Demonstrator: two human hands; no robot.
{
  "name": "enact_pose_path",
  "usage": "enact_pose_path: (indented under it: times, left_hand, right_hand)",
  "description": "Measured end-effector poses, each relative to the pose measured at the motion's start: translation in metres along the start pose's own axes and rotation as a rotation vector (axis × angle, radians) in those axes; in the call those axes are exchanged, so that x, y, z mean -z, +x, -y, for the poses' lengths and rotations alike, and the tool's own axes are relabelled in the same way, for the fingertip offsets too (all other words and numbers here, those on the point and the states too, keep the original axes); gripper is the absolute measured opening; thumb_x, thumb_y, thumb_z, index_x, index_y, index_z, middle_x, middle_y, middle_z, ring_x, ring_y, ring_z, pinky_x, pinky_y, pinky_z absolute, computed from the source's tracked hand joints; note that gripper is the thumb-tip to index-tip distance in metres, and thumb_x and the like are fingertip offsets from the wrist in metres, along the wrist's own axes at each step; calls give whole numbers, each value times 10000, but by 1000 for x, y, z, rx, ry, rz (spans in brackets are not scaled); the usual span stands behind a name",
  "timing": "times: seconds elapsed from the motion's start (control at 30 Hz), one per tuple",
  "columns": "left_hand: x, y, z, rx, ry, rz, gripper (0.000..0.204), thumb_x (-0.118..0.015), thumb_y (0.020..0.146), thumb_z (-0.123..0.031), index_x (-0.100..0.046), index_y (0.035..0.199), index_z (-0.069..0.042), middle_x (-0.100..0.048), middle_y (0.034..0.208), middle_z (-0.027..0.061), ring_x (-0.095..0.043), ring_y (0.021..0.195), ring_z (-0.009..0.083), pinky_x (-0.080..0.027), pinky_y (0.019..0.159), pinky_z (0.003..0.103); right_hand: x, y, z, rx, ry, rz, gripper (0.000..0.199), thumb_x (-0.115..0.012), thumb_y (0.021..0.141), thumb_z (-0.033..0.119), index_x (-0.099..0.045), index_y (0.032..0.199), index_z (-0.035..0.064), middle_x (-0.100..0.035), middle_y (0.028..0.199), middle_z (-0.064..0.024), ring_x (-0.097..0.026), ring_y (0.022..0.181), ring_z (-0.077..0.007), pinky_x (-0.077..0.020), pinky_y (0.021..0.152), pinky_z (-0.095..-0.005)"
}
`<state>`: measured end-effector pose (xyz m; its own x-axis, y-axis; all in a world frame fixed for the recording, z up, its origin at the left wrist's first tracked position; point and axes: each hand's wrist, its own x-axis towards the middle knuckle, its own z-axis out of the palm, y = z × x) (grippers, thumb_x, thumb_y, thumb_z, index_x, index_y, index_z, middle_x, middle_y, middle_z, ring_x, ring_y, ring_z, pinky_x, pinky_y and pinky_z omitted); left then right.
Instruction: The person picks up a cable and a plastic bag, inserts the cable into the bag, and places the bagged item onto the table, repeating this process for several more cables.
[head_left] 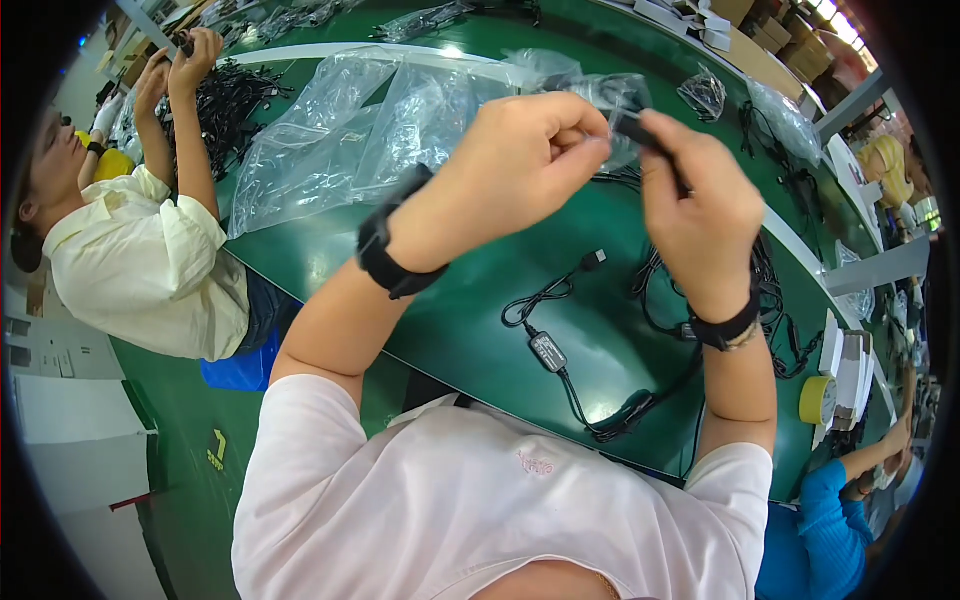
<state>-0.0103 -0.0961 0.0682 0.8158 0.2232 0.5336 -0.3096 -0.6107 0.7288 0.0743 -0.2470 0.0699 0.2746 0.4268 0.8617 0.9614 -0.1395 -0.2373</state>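
Note:
My right hand (pixel 700 190) is closed around a dark oblong thing (pixel 635 128), blurred, with one end sticking out toward my other hand. My left hand (pixel 530 155) is pinched right beside that end; whatever lies between its fingers is hidden. Below my hands, a black USB cable (pixel 570 385) with a small labelled inline box (pixel 547 351) lies on the green table (pixel 470 330), its plug (pixel 594 259) pointing away from me. More coiled black cables (pixel 660 285) lie beneath and beside my right forearm.
Clear plastic bags (pixel 340 150) spread over the table's far left. A heap of black cables (pixel 235 105) lies near a person in a cream shirt (pixel 140 260). At right are a yellow tape roll (pixel 817 400), white boxes (pixel 852 375) and a person in blue (pixel 830 530).

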Motion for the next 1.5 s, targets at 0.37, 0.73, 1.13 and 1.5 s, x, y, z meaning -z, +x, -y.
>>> enact_pose_path:
  times: [0.37,0.73,1.13,1.5]
  left_hand:
    - [-19,-4,3,-142,-57,42,149,-546,834,-54,-587,967,0,-601,748,31,-532,633,70,-433,573,208]
    - [9,17,12,377,-817,-14,176,-562,826,-69,-599,981,6,-497,670,-26,-441,561,30,-354,475,182]
    - [24,28,24,346,-347,-81,166,-579,774,-90,-606,922,-21,-509,619,-25,-424,526,31,-324,464,175]
    - [41,-15,93,-129,374,-421,72,-588,751,-14,-600,822,-16,-545,578,64,-517,529,188,-404,482,286]
  right_hand:
    - [-21,-5,-17,-363,232,321,206,-610,725,84,-612,906,-14,-585,670,-175,-558,548,-288,-453,512,-321]
    - [0,15,-37,-701,1100,653,591,-555,811,149,-321,1339,23,-536,629,-22,-485,549,-89,-414,496,-214]
    - [-2,25,-45,109,270,468,116,-679,670,10,-607,760,-6,-612,783,-83,-577,712,-194,-444,626,-264]
    - [-68,139,-161,-37,-49,607,146,-633,726,140,-617,763,0,-593,645,-82,-549,590,-161,-443,572,-279]
